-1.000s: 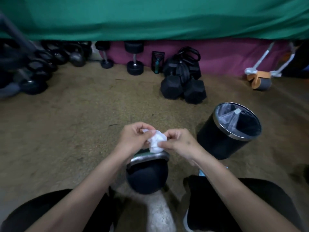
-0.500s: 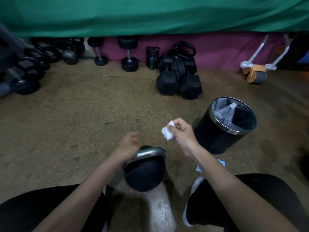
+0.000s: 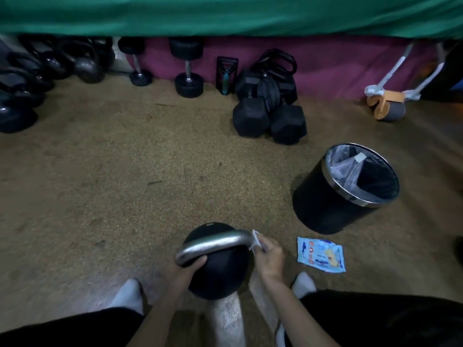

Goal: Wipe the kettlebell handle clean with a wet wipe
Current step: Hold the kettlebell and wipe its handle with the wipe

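Kettlebell stands on the floor at near centre, between the person's feet, its steel handle uppermost. Left hand is closed on the handle's left end, steadying it. Right hand pinches the wet wipe between its fingertips, against the handle's right end.

Risks, as judged:
- The wipe is bunched small; thin cover may leave the underside and the patch under the left hand unwiped
- A fingertip pinch could lose the wipe on rough metal
- A hard stroke could rock the bell toward the feet
- Bin stands far right, wipe packet just beside the right hand; neither obstructs
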A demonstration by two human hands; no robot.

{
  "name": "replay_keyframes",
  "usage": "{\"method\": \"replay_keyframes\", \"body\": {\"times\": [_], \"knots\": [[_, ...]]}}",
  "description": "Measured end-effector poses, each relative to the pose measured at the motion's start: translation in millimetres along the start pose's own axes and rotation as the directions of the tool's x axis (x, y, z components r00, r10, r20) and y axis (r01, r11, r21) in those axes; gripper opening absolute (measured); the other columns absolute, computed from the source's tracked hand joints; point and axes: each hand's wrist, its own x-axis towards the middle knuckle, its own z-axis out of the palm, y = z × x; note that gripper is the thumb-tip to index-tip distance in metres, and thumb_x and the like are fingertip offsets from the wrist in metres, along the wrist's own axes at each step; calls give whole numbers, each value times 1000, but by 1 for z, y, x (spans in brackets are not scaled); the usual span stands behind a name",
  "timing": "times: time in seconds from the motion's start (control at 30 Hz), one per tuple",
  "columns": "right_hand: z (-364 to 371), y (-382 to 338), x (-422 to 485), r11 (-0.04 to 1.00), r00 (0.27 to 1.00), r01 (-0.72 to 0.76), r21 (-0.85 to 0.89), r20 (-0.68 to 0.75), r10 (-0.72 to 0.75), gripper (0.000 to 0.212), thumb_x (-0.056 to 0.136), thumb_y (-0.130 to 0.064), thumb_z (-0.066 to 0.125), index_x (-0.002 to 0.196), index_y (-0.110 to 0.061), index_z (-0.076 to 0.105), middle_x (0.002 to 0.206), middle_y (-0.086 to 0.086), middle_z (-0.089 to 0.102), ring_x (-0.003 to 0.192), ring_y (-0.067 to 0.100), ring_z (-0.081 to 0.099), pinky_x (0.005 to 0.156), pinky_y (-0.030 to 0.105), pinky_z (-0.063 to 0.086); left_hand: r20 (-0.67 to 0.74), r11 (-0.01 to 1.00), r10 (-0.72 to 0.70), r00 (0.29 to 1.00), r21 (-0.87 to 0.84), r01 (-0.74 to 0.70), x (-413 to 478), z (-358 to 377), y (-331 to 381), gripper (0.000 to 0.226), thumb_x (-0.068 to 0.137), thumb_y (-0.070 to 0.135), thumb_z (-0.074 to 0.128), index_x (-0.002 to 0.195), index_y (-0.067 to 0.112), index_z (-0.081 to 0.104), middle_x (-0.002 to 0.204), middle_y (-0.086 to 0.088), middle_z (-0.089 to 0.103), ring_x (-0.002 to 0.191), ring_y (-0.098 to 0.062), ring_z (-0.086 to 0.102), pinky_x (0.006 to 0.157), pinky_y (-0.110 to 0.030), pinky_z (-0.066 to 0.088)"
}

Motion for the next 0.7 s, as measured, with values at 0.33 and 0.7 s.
{"method": "replay_keyframes", "body": {"times": [0.33,0.7], "knots": [[-3,6,37,969,971,66,-236,237,-8,27,87,-3,59,105,-18,72,95,-3,73,79,7,64,71,14,46,70,918,-225,972,-320,236,0,22,-1,73,73,30,89,136,28,53,128,-10,64,116,-39,60,75,-64,56],[-4,2,60,977,917,38,-210,395,49,25,89,1,56,107,-8,71,102,-1,69,87,11,62,65,8,46,60,923,-255,965,-284,261,18,22,-14,117,32,56,98,135,36,48,133,-11,61,118,-46,57,74,-74,51]]}}
